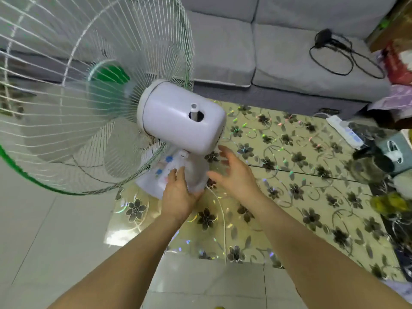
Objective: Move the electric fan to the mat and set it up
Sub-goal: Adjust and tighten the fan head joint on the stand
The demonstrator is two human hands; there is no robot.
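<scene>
A white electric fan [180,121] with a wire cage, green rim and green hub stands at the left edge of the flowered yellow mat [289,175]. Its white base [156,179] carries blue buttons. My left hand [180,195] grips the rear of the base and the neck. My right hand [234,172] hovers just right of the neck with fingers spread, holding nothing. The fan's white cord [223,217] trails over the mat toward me.
A grey sofa [278,52] runs along the back with a black cable and plug [334,47] on its seat. A white power strip [345,132] lies at the mat's far right among bags and clutter. Pale floor tiles [55,230] lie to the left.
</scene>
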